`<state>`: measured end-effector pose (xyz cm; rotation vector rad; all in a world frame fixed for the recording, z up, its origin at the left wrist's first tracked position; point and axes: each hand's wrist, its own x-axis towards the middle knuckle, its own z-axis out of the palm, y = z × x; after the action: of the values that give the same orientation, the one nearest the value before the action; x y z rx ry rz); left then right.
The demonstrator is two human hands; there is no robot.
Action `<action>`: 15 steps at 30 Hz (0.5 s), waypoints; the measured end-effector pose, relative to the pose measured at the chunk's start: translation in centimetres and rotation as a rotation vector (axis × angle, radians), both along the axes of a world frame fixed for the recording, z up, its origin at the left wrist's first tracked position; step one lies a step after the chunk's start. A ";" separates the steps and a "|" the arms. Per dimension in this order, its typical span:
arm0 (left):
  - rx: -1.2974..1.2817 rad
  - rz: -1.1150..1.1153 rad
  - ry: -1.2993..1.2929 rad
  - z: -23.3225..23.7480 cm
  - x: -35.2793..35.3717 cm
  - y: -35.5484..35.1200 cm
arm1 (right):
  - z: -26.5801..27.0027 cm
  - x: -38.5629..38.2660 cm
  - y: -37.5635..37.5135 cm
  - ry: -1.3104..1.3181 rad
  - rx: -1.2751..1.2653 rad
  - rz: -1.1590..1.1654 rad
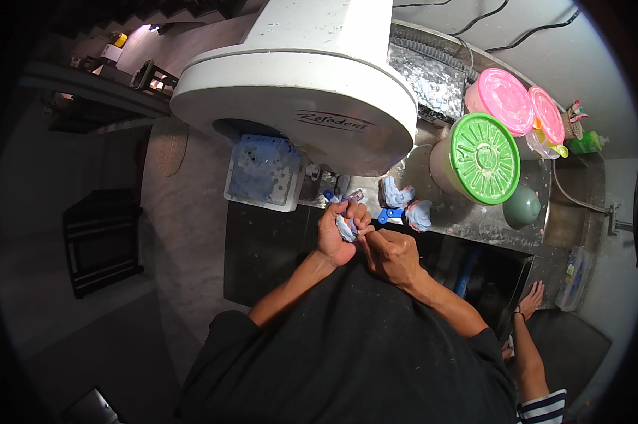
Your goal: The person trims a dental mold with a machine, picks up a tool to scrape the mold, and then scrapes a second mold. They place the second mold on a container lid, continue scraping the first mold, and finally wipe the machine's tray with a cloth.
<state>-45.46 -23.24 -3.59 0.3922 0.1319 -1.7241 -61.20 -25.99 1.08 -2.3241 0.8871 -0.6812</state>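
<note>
My left hand (340, 234) is wrapped around a dental impression (346, 227) of pale blue material with a bit of orange showing. Close against it, my right hand (394, 256) is closed with its fingertips at the impression's edge; whatever it pinches is hidden. Just beyond my hands, on the metal counter, lie a pale blue impression (396, 192) and another impression (418, 215) by a blue tray handle (390, 215). A further blue handle (329, 195) shows behind my left hand.
A white machine (290, 78) marked "Refodent" overhangs the counter, with a blue-and-white tray (262, 173) under it. To the right stand a green-lidded bucket (485, 159), pink-lidded tubs (502, 101) and a green bowl (522, 206). Another person's hand (533, 299) rests at lower right.
</note>
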 end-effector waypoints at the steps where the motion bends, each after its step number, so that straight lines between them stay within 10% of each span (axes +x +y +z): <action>1: -0.007 -0.005 0.010 0.0 0.1 0.0 | -0.1 0.0 0.0 0.003 0.001 0.005; 15: 0.022 0.181 -0.292 0.1 -1.3 -0.2 | 0.8 0.7 -0.3 -0.037 0.340 -0.079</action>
<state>-46.78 -23.40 -3.52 0.6245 -0.0251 -1.4720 -60.51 -26.26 1.87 -1.9789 0.9975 -0.5544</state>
